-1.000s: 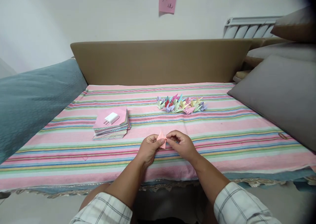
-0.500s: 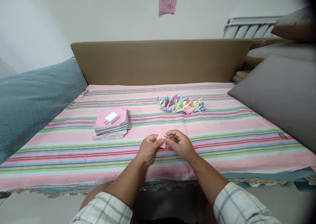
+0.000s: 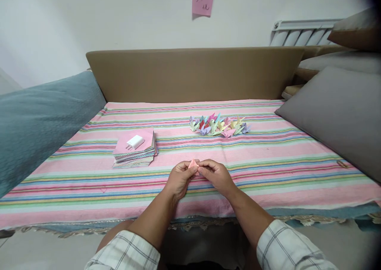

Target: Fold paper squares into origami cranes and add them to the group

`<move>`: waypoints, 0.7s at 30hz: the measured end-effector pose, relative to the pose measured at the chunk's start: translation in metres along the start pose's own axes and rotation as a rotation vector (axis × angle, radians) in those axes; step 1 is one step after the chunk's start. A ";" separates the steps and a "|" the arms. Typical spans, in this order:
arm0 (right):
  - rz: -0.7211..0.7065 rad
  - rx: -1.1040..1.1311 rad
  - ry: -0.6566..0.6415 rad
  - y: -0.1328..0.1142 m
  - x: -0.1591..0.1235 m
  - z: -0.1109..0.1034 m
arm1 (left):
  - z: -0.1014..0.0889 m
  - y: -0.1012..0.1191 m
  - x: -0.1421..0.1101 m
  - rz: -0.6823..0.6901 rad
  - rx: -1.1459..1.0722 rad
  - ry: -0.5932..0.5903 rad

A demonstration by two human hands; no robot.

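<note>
Over striped cloth [image 3: 119, 182], both hands [image 3: 197, 178] pinch folded pink paper [image 3: 193, 164].

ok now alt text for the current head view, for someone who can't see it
Two bare hands, left and right, pinch a small folded pink paper above a striped cloth; beyond lie colourful paper cranes and, to the left, a paper stack topped by a white plug adapter.

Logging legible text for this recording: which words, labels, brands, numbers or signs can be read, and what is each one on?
"301": handwritten on the pink note on the wall.
Second line, below it on the same note: too blurred to read surely.
White charger plug on the paper stack: any marking is too small to read.
No other text can be made out.
</note>
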State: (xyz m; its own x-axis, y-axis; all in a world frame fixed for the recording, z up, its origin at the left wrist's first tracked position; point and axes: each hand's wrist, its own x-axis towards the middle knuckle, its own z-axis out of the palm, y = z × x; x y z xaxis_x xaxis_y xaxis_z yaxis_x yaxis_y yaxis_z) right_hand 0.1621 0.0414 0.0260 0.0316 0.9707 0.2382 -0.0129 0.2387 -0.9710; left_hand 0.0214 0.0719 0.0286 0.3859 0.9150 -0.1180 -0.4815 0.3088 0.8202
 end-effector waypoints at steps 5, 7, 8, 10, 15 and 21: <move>-0.036 -0.011 0.006 -0.003 0.000 -0.001 | -0.002 -0.002 0.001 0.021 0.046 -0.023; -0.054 -0.014 0.008 -0.005 0.000 -0.001 | -0.002 -0.003 0.001 0.030 0.062 -0.041; -0.059 -0.013 0.008 -0.005 0.000 0.000 | -0.002 -0.003 0.001 0.030 0.070 -0.045; -0.055 -0.008 0.011 -0.006 -0.001 0.000 | -0.001 -0.003 0.000 0.025 0.082 -0.035; 0.005 0.001 0.059 -0.002 -0.003 0.004 | 0.001 -0.002 -0.002 0.012 0.119 -0.039; 0.043 0.008 0.089 0.003 -0.003 0.006 | 0.001 -0.001 -0.001 -0.034 0.051 0.005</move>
State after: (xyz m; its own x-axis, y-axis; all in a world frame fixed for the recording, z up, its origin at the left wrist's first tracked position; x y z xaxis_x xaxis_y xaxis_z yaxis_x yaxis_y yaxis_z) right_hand 0.1556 0.0395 0.0228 0.1198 0.9737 0.1936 -0.0242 0.1978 -0.9799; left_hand 0.0227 0.0703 0.0286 0.3977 0.9054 -0.1486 -0.4276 0.3262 0.8431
